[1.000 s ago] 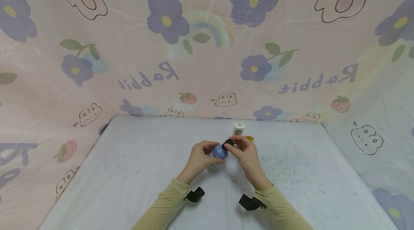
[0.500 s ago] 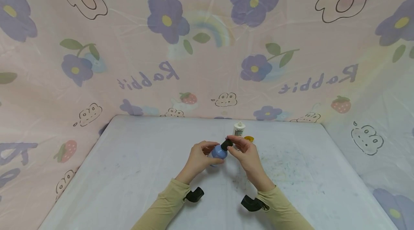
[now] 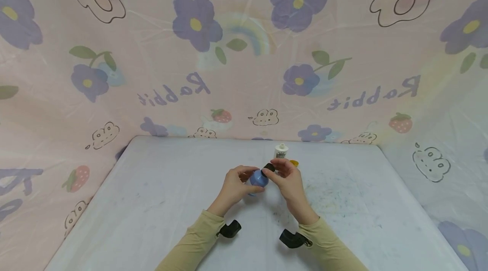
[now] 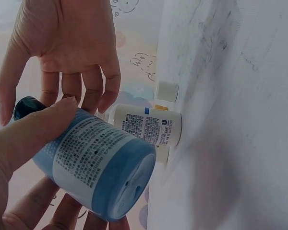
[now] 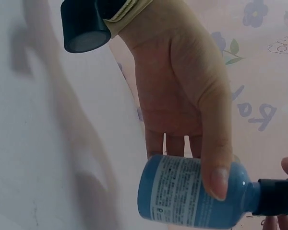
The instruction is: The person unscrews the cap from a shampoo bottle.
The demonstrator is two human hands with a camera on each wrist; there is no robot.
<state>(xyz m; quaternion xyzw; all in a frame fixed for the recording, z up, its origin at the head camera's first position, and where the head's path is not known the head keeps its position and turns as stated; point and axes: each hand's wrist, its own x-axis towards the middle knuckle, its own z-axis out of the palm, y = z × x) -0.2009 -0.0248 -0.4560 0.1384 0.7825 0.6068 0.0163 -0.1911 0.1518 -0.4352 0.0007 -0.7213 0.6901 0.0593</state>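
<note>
My left hand (image 3: pixel 237 185) grips a blue bottle (image 3: pixel 259 179) above the table, thumb on one side and fingers on the other. In the left wrist view the bottle (image 4: pixel 93 160) is tilted, its base toward the camera and small print on its pale label. The bottle's black cap (image 3: pixel 268 169) points up and to the right. The right hand (image 3: pixel 288 181) pinches this cap between thumb and fingers. In the right wrist view the cap (image 5: pixel 276 197) sits on the bottle's neck, with right fingertips at its edge.
Behind the right hand stands a white bottle (image 3: pixel 281 150) on the white-covered table (image 3: pixel 183 178). A small yellow item (image 3: pixel 294 163) lies beside it, partly hidden. A short white cylinder (image 4: pixel 168 91) shows in the left wrist view. Patterned cloth surrounds the table.
The right hand has turned slightly back and forth at the black cap, its wrist swinging right and then left. The left hand and the blue bottle stay nearly still.
</note>
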